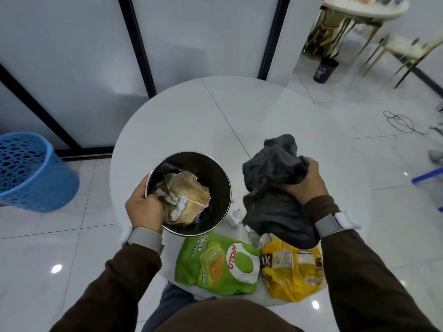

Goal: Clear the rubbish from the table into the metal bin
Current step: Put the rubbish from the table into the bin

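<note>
- Metal bin [214, 178] is at the left side of the white round table [215, 116], left hand [146, 209] gripping its rim.
- Brown paper wad [189, 191] is inside it.
- Right hand [306, 183] clutches a crumpled dark grey cloth [271, 178] just right of the bin.
- Green packet [215, 262] and yellow packet [290, 271] lie at the near edge, and a tissue scrap [233, 218] is beside the bin.

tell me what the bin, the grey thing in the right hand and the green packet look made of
Metal bin: probably polished steel, its rim and inner wall mirror-bright. Grey cloth in the right hand: seemingly soft fabric, matt, hanging in limp folds. Green packet: likely thin printed plastic film, glossy and crinkled.
</note>
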Tool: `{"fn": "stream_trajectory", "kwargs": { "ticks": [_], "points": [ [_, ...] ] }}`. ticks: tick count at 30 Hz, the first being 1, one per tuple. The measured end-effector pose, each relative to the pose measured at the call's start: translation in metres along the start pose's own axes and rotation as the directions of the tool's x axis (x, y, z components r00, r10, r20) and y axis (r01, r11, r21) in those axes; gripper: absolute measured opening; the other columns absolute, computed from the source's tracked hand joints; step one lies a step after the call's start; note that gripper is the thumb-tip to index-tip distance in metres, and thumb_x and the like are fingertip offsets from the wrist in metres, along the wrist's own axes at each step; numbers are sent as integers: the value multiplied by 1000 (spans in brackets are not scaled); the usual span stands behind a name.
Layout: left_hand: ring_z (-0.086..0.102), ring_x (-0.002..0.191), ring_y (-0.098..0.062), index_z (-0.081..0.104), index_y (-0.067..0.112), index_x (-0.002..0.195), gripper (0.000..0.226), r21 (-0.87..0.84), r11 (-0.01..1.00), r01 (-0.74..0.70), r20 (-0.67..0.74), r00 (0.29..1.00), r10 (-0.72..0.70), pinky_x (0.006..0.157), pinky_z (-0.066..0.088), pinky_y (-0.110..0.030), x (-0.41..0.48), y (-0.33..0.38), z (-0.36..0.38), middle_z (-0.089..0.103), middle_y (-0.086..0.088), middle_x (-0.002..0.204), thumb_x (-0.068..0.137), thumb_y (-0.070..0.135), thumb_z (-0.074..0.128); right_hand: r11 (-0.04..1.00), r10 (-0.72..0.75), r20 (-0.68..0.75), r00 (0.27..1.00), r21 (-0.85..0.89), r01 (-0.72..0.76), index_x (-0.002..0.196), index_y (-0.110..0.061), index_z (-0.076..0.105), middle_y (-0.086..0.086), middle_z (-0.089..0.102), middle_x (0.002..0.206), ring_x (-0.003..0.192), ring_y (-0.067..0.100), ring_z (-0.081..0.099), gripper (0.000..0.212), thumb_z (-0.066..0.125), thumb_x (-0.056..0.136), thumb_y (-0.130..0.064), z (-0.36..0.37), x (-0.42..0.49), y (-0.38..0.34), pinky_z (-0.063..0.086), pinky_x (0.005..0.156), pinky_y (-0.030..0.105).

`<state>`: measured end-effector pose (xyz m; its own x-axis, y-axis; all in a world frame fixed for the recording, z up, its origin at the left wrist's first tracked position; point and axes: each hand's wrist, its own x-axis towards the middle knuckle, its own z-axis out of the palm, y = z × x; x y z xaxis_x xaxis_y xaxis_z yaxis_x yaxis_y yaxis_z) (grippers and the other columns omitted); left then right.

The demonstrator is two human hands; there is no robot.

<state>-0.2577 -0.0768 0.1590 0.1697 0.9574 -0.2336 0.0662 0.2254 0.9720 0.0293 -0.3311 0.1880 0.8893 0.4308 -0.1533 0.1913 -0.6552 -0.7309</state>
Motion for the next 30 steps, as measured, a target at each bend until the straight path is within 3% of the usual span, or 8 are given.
{"fn": "stream_trajectory", "kwargs": {
  "ticks": [4, 7, 10, 18, 22, 25, 28, 30],
  "points": [
    [70, 108, -17, 78, 44, 101, 69, -7, 1000, -5, -28, 1000, 5, 99, 57, -42, 4, -2, -6, 77, 9, 109, 79, -13, 46, 916, -149, -15, 989, -378, 133, 104, -5, 67, 22, 70, 107, 99, 40, 64, 16, 58, 93, -14, -6, 19, -13, 46, 82, 37],
    [70, 108, -18, 78, 39, 108, 66, -14, 1000, -15, -38, 999, 15, 100, 57, -42, 7, -3, -13, 76, 8, 111, 81, -11, 46, 961, -192, 9, 981, -200, 190, 81, -3, 62, 20, 67, 84, 75, 23, 60, 27, 64, 90, -29, -3, 31, -22, 47, 73, 34],
    [69, 109, -18, 77, 40, 112, 63, -4, 1000, -11, -49, 999, 11, 100, 56, -43, 10, -7, -18, 76, 11, 112, 82, -9, 48, 988, -76, 40, 996, 137, 70, 97, -14, 59, 7, 66, 95, 84, 26, 62, 31, 70, 83, -38, -2, 41, -27, 53, 81, 37],
    [70, 108, -17, 77, 40, 108, 64, -62, 998, -1, -77, 997, -4, 100, 56, -43, 12, -5, -23, 76, 12, 108, 81, -11, 49, 822, 90, 54, 994, 559, -105, 97, -17, 61, 9, 58, 85, 82, 23, 51, 15, 51, 104, -25, 11, 42, -53, 47, 72, 35],
    [70, 107, -16, 77, 38, 107, 69, -83, 996, 23, -96, 995, -31, 100, 57, -41, 15, -1, -27, 76, 10, 109, 79, -15, 44, 894, -32, 211, 977, 444, -66, 83, -20, 58, -4, 64, 66, 62, 12, 63, 30, 40, 108, -24, 27, 14, -92, 52, 57, 18],
    [70, 107, -19, 77, 27, 116, 66, -73, 997, 9, -117, 993, -17, 100, 57, -41, 18, 4, -28, 76, 4, 110, 78, -16, 44, 981, -194, 229, 954, 42, 189, 90, -15, 63, -4, 65, 80, 82, 23, 63, 8, 62, 96, -9, 36, 9, -81, 45, 66, 6],
    [70, 105, -23, 75, 21, 120, 66, -74, 997, 1, -127, 992, -11, 97, 58, -38, 19, 10, -29, 76, -2, 110, 79, -18, 42, 942, -241, 155, 958, -199, 269, 96, -1, 68, 17, 70, 95, 92, 33, 64, 10, 69, 91, -10, 41, 15, -71, 47, 81, 26],
    [71, 104, -23, 77, 26, 115, 67, -82, 997, -3, -122, 992, -7, 95, 58, -38, 19, 14, -27, 77, 0, 108, 79, -19, 42, 983, -181, 131, 975, -1, 183, 97, -6, 67, 15, 70, 96, 97, 36, 63, 8, 65, 94, -13, 42, 17, -73, 53, 84, 38]
  ]
}}
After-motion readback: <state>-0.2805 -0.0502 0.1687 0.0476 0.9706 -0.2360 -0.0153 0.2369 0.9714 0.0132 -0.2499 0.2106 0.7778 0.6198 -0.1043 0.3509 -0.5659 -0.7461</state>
